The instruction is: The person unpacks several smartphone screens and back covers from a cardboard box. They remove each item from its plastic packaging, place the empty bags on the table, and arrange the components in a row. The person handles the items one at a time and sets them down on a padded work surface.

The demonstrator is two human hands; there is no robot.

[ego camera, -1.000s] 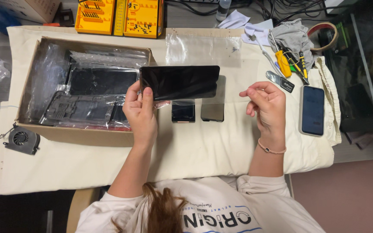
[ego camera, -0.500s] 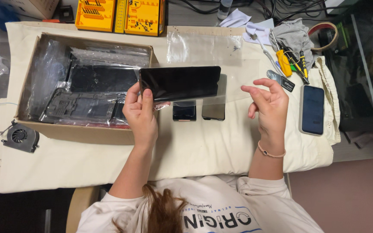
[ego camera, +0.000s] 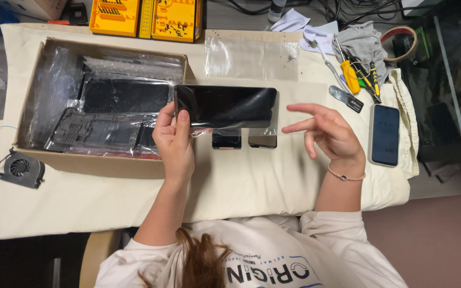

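Note:
My left hand (ego camera: 174, 140) grips the left end of a flat black phone screen (ego camera: 225, 105), held level above the cloth with a clear film hanging under it. My right hand (ego camera: 326, 133) hovers just right of the screen, fingers spread and pointing toward it, holding nothing. Two small dark phone parts (ego camera: 227, 141) (ego camera: 262, 141) lie on the cloth right below the screen.
A cardboard box (ego camera: 25, 106) with bagged black panels sits at the left. A small fan (ego camera: 21, 168) lies beside it. A phone (ego camera: 386, 134), screwdrivers (ego camera: 350, 77), a clear bag (ego camera: 252, 58), tape roll (ego camera: 398, 40) and yellow cases (ego camera: 145, 18) sit around the cream cloth (ego camera: 241, 186).
My right hand has opened its pinched fingers and moved left toward the screen's right end. My left hand keeps holding the screen in about the same place.

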